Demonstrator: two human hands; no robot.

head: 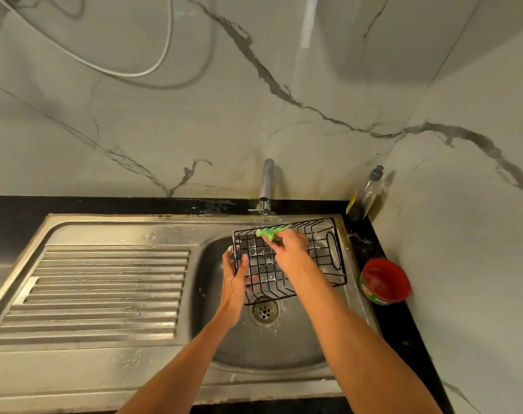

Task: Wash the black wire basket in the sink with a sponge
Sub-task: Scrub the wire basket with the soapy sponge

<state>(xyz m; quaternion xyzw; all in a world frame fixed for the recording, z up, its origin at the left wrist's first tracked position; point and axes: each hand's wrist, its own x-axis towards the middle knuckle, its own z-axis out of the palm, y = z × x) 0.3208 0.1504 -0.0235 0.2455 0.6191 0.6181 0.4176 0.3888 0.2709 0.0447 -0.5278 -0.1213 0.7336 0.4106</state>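
The black wire basket (320,252) is held tilted over the steel sink bowl (254,345), its right end resting near the sink's right rim. My left hand (235,279) grips the basket's left edge, fingers wrapped through the wires. My right hand (288,246) presses a green sponge (269,233) against the basket's far upper rim. Soap film fills several grid cells. A thin stream of water falls from the chrome tap (266,186) onto the sponge.
A ribbed steel draining board (104,291) lies left of the bowl. The drain (264,310) sits under the basket. A dish soap bottle (366,195) stands in the back right corner and a red tub (385,280) sits on the black counter at right.
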